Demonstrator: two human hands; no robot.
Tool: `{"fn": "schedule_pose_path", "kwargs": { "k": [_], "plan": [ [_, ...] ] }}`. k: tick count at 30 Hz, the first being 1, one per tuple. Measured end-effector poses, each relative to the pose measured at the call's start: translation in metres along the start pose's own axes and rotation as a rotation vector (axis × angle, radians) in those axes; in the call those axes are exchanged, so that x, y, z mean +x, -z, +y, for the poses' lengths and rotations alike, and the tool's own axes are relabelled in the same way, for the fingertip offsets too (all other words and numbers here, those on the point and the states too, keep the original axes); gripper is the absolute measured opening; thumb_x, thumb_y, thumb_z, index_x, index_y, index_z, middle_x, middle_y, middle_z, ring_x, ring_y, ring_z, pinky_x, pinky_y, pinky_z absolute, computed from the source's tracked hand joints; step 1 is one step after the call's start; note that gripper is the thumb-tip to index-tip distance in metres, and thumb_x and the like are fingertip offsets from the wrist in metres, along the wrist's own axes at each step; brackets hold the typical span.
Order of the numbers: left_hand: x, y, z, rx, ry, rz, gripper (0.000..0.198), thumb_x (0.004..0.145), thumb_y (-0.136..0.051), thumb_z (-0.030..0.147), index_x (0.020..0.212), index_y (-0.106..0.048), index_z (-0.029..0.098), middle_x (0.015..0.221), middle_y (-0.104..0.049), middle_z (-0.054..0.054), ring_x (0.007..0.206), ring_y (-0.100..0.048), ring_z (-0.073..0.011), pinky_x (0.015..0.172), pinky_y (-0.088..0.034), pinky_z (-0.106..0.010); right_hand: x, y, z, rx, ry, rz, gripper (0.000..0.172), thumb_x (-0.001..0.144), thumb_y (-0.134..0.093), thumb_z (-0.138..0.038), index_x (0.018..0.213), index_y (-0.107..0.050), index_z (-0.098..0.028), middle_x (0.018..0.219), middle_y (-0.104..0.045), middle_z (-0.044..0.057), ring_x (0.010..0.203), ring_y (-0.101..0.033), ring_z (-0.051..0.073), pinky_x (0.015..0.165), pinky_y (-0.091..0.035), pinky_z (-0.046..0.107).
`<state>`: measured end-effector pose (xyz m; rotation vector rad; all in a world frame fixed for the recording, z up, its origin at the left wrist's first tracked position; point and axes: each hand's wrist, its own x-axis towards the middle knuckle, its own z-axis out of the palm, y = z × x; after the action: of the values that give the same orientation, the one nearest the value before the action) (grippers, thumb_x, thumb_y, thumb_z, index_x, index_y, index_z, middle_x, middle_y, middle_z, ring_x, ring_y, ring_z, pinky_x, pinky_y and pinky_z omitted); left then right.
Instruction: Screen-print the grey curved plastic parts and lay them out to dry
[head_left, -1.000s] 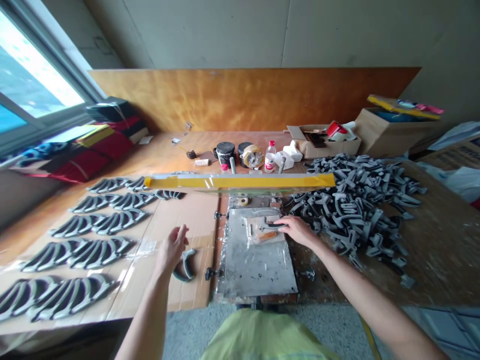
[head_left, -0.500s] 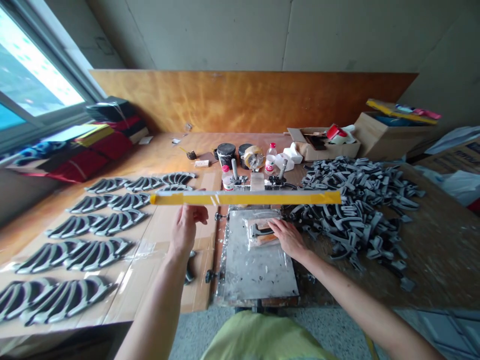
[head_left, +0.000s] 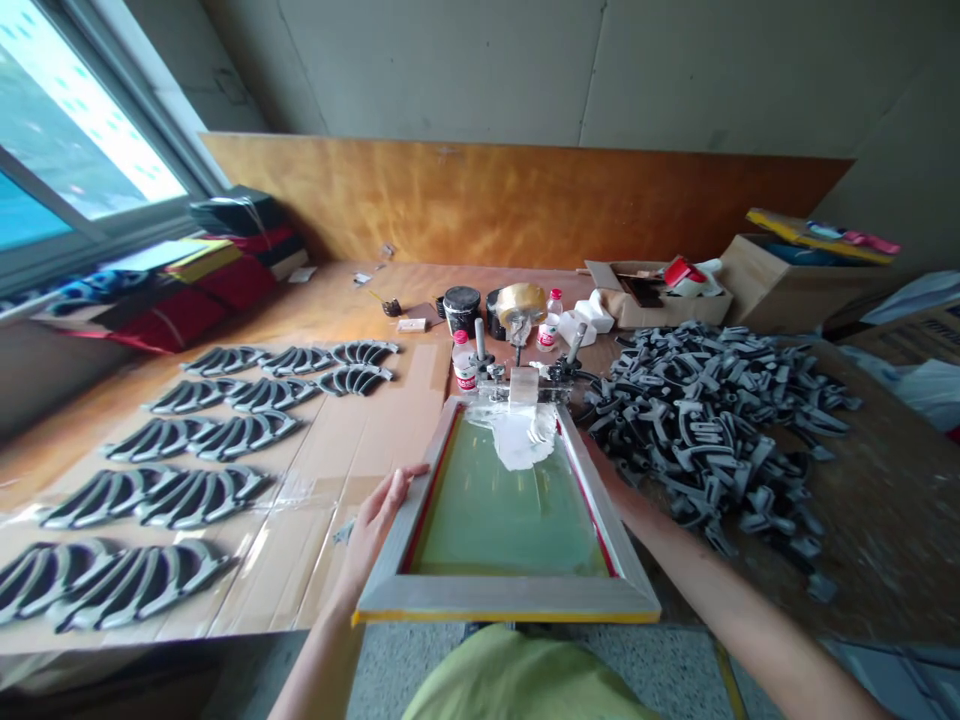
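Observation:
A screen-printing frame with metal rails and a green mesh spreads in front of me over the grey base plate, which it hides. White ink is pooled at the mesh's far end, by the hinge clamps. My left hand is at the left rail, fingers stretched out and their tips at its edge. A small grey piece shows beside that wrist. My right forearm runs to the right rail; the hand is mostly hidden there, its fingers out of sight.
Grey curved handles lie in rows on cardboard at the left. A heap of similar handles fills the right side. Behind the clamps stand a black tub, red-capped bottles, a tape roll and an open box.
The frame has swung down from edge-on to face-up, covering the plate and the handle on it. My right hand, earlier at that handle, is now mostly hidden by the frame. My left hand is lower.

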<state>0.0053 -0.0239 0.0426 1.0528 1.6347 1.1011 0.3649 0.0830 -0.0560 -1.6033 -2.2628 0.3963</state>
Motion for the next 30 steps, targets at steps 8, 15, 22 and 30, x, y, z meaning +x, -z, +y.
{"fn": "schedule_pose_path", "kwargs": {
  "k": [8, 15, 22, 30],
  "plan": [
    [0.003, -0.015, -0.086, -0.036, 0.14, -0.173, 0.092, 0.073, -0.066, 0.064, 0.147, -0.04, 0.017, 0.068, -0.061, 0.002, 0.061, -0.057, -0.0159, 0.057, -0.044, -0.024, 0.063, 0.034, -0.042, -0.097, 0.121, 0.196, 0.061, 0.081, -0.068, -0.023, 0.138, -0.048, -0.02, 0.138, -0.05, 0.014, 0.125, -0.05, 0.027, 0.103, -0.043, 0.041],
    [0.006, -0.021, -0.108, -0.032, 0.132, -0.167, 0.08, 0.078, -0.064, 0.06, 0.142, -0.047, 0.015, 0.076, -0.065, -0.001, 0.072, -0.062, -0.0189, 0.066, -0.048, -0.027, 0.096, 0.011, -0.09, -0.335, 0.118, -0.147, 0.018, 0.085, -0.054, -0.012, 0.097, -0.066, -0.017, 0.093, -0.069, 0.01, 0.09, -0.062, 0.023, 0.079, -0.046, 0.031],
    [0.01, -0.022, -0.124, -0.032, 0.177, -0.172, 0.083, 0.078, -0.06, 0.063, 0.141, -0.046, 0.012, 0.099, -0.073, -0.009, 0.091, -0.066, -0.0251, 0.078, -0.051, -0.031, 0.045, 0.017, -0.076, -0.254, 0.456, -0.296, 0.024, 0.078, -0.05, -0.001, 0.084, -0.067, -0.017, 0.087, -0.069, 0.007, 0.089, -0.059, 0.021, 0.074, -0.043, 0.028],
    [0.009, -0.025, -0.125, 0.021, 0.148, -0.122, 0.08, 0.076, -0.059, 0.066, 0.136, -0.053, 0.013, 0.093, -0.074, -0.008, 0.087, -0.068, -0.0251, 0.074, -0.052, -0.031, 0.047, 0.03, -0.066, -0.185, 0.518, -0.295, 0.02, 0.073, -0.057, -0.002, 0.076, -0.065, -0.02, 0.08, -0.065, 0.003, 0.084, -0.057, 0.019, 0.074, -0.041, 0.028]
  ]
}}
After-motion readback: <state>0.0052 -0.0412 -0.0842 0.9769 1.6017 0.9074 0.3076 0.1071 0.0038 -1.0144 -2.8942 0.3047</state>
